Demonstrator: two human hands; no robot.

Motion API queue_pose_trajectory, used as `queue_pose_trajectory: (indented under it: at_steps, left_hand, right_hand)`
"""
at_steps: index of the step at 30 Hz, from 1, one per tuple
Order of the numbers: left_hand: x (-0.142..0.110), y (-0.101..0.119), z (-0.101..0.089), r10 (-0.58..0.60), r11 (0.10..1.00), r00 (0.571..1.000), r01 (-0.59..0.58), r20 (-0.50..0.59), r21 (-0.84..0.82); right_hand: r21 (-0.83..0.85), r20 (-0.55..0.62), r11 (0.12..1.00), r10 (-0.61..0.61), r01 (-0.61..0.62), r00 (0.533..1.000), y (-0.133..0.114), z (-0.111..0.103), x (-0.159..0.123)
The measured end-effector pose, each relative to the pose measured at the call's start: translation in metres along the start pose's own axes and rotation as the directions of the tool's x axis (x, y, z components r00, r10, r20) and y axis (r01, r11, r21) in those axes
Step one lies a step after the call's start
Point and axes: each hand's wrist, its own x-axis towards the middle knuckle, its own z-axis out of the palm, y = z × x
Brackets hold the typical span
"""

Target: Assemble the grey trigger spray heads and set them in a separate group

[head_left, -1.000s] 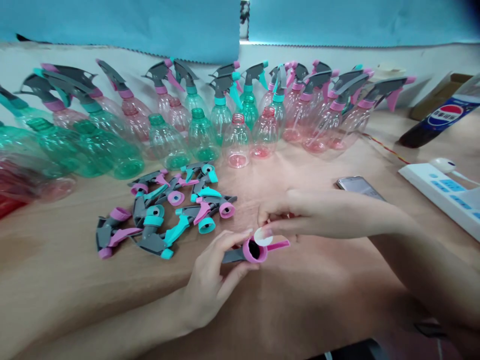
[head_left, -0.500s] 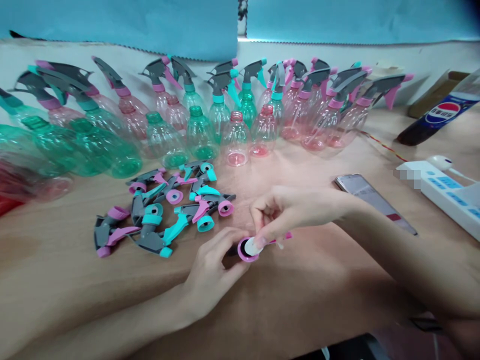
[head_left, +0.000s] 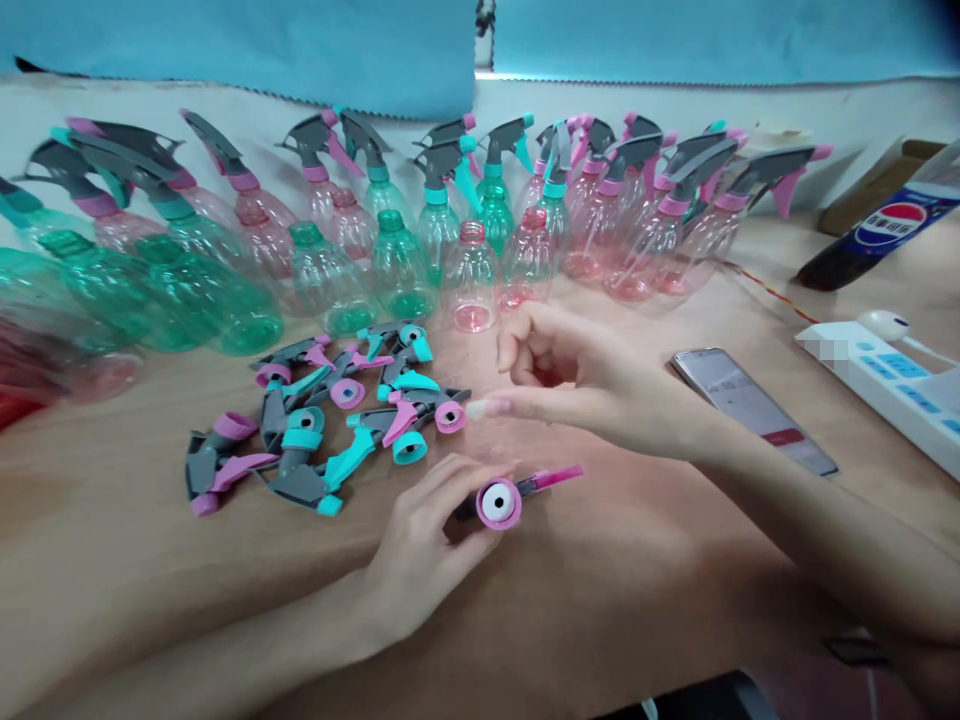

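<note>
My left hand (head_left: 427, 540) grips a grey-and-pink trigger spray head (head_left: 541, 480), its pink collar facing up at me. Inside the collar sits a white ring-shaped insert (head_left: 495, 494) with a dark hole in its middle. My right hand (head_left: 559, 375) hovers above and to the right of it, thumb stretched out and apart from the curled fingers, with nothing held. Left of my hands lies a loose pile of spray heads (head_left: 300, 440) in grey with pink or turquoise parts.
Clear green and pink bottles (head_left: 405, 265) stand along the back, several topped with spray heads. At the right are a phone (head_left: 739, 400), a white power strip (head_left: 885, 375), an earphone (head_left: 883, 324) and a tilted cola bottle (head_left: 877, 225).
My right hand has let go of the white insert and moved up away from the collar, its thumb and fingers parting. The insert now sits flat in the collar. My left hand stays put.
</note>
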Motion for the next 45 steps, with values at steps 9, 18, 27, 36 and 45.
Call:
queue_pose_trajectory:
  at_steps: [9,18,27,36,45]
  left_hand:
    - [0.002,0.003,-0.002,0.057,0.998,0.998,-0.057,-0.011,0.009]
    - [0.005,0.008,-0.002,0.089,0.996,0.996,-0.089,-0.006,-0.006]
    - [-0.002,0.006,0.0,-0.031,0.999,0.998,0.029,-0.047,-0.035]
    - [-0.002,0.003,-0.001,-0.007,0.997,1.0,0.005,-0.025,-0.077]
    - [0.0,0.003,-0.002,0.093,0.99,0.995,-0.096,-0.037,-0.104]
  right_hand:
    - [-0.28,0.516,0.953,0.045,0.119,0.855,-0.012,0.001,-0.01]
    - [-0.299,0.599,0.936,0.03,0.188,0.8,-0.007,0.002,-0.007]
    - [-0.362,0.493,0.92,0.053,0.149,0.868,-0.002,0.005,-0.01]
    - [-0.362,0.549,0.924,0.101,0.127,0.83,-0.004,0.002,-0.011]
    - [-0.551,0.462,0.817,0.128,0.171,0.877,-0.015,0.007,-0.018]
